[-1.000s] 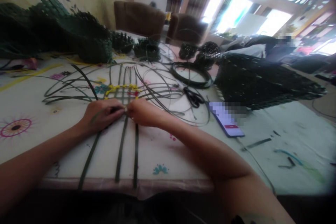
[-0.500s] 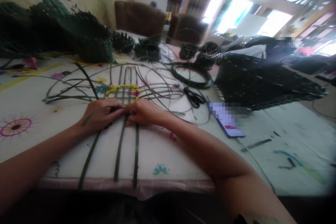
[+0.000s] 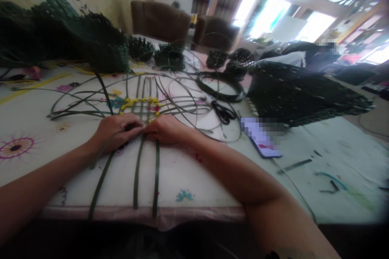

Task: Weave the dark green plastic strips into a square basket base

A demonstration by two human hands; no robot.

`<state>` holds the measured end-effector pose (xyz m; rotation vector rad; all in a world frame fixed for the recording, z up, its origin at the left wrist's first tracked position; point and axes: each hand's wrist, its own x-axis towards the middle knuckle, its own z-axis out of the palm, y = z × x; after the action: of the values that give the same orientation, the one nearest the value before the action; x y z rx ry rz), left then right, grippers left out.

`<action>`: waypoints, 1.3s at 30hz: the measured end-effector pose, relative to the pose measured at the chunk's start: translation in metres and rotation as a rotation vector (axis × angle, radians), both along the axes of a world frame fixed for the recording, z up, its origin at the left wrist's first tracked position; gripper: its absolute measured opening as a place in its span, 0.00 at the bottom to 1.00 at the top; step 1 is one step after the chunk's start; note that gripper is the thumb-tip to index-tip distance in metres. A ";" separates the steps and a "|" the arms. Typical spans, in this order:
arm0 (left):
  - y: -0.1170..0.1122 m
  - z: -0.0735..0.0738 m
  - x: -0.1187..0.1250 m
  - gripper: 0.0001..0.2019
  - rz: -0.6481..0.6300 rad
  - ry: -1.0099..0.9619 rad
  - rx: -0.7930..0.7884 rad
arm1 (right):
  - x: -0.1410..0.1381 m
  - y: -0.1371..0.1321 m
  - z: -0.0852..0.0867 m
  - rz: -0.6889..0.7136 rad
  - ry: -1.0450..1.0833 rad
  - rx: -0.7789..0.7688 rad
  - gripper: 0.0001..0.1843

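Dark green weaving strips [image 3: 139,170] cross one another on the table, several running toward me and others curling out to the sides. Where they cross, yellow ties [image 3: 141,100] and a small red piece [image 3: 153,108] mark a woven patch. My left hand [image 3: 114,131] is closed at the near edge of this patch, fingers pinched on a green strip, with a strip end lying by its wrist. Almost touching it, my right hand [image 3: 165,128] is closed too, its bent fingers pressed on the strips. The fingertips and exactly what they pinch are partly hidden.
Black scissors [image 3: 224,112] lie to the right, near a coil of strip [image 3: 220,87] and a phone [image 3: 261,137]. A large dark woven piece [image 3: 304,93] stands behind the phone. Dark green woven baskets [image 3: 100,44] crowd the back left. Cut scraps [image 3: 294,166] lie at right.
My fingers have shifted slightly at the near edge of the patch. The strip end that crossed the back of my left hand now hangs lower, beside the wrist.
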<state>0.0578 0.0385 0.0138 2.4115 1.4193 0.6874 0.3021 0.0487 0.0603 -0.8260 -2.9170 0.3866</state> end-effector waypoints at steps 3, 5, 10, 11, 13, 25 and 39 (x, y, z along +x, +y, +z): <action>0.001 -0.001 -0.001 0.18 0.001 0.007 -0.001 | 0.000 -0.003 0.000 -0.001 -0.035 0.039 0.19; 0.002 -0.001 -0.001 0.18 -0.001 0.005 0.006 | -0.001 -0.005 0.001 -0.008 -0.057 0.054 0.20; 0.004 -0.001 -0.002 0.18 -0.006 -0.011 -0.027 | -0.002 -0.005 0.000 -0.009 -0.079 0.055 0.21; 0.004 -0.001 -0.003 0.18 -0.017 -0.013 -0.034 | -0.002 -0.004 -0.001 -0.004 -0.076 0.052 0.20; 0.006 -0.003 -0.005 0.20 -0.047 -0.023 -0.040 | -0.002 -0.003 -0.002 0.002 -0.060 0.043 0.20; 0.013 -0.009 -0.017 0.20 -0.148 -0.153 -0.150 | -0.005 -0.003 -0.003 -0.037 0.024 -0.056 0.13; 0.011 -0.008 -0.016 0.23 -0.124 -0.132 -0.169 | -0.002 -0.007 -0.010 -0.047 0.036 -0.067 0.15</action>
<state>0.0414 0.0497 0.0059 2.2572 1.2138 0.6557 0.3002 0.0419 0.0502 -0.8857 -2.8600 0.4922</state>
